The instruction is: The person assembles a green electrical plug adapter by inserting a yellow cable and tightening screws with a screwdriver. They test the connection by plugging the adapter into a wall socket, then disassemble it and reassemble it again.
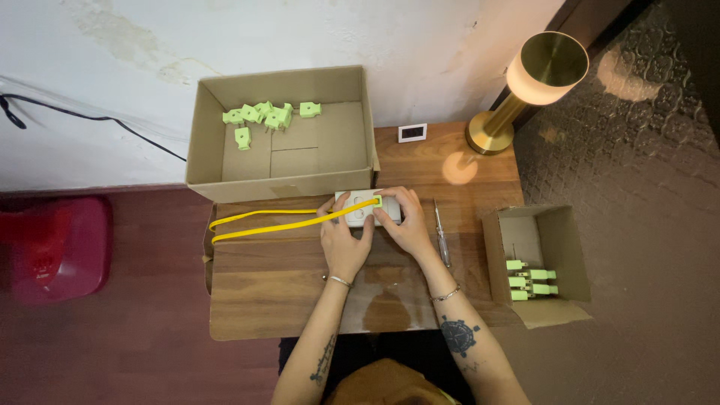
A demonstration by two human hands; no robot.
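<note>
Both hands, left [343,241] and right [405,221], grip one white strip [361,209] with fingers curled. One yellow cord [277,220] trails left. Big box [225,176] holds about seven green plugs [264,116]; small box [501,247] about four.

The counter [285,277] was brown wood with a smooth, slightly glossy finish and visible grain. On it at centre lay a white power strip [366,208] of smooth plastic, with a glossy yellow cable [262,222]. The big box [281,135] at upper centre and the small box [536,262] at right were matt brown cardboard, holding pale green plastic plugs [259,116]. The lamp [525,90] at upper right was polished brass-coloured metal. The wall [112,60] looked rough, stained plaster. The screwdriver [442,232] had a shiny metal shaft.
</note>
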